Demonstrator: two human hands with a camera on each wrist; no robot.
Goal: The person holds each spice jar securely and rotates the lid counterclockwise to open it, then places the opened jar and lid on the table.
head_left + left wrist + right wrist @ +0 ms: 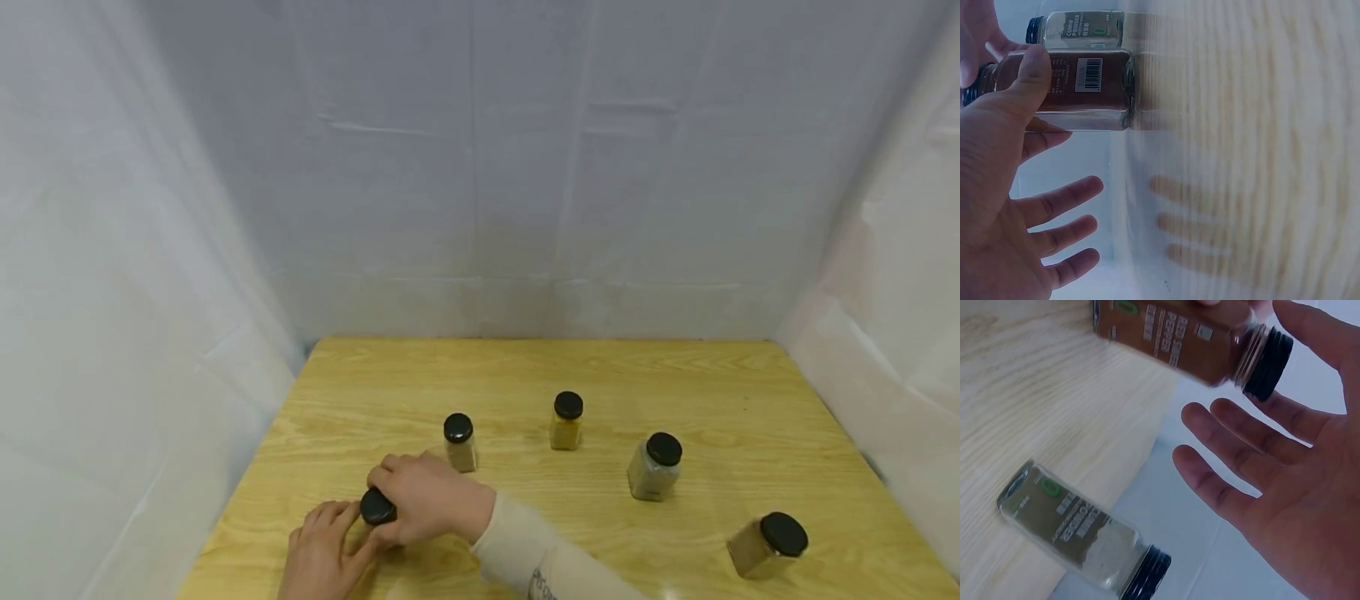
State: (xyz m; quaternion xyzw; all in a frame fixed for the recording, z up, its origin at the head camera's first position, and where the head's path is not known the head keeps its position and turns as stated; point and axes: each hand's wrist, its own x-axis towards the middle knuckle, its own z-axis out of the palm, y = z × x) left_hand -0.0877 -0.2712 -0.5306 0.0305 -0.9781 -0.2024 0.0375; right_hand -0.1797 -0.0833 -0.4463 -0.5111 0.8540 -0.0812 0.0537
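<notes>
While the left hand (321,554) pinches the glass body of a red sweet pepper jar (1075,84) between thumb and forefinger, its other three fingers reach out straight, clear of the glass. The right hand (435,500) pinches the same jar's one black lid (1270,362) between thumb and forefinger, its remaining three fingers extended. This jar is upright at the front left of a wooden table (360,383).

Four more black-lidded jars stand apart, making five: a cumin powder jar (461,446) just beyond the right hand, then a yellow-filled jar (566,427), a pale-filled jar (651,477) and, farthest right, a brown-filled jar (756,550). White sheeting (480,183) rises on three sides.

In the head view, the hands hide most of the held jar, and the frame cuts off dark print on one pale sleeve (555,554). The right wrist view crops the held jar's base. Labels on the three rightmost jars are unreadable.
</notes>
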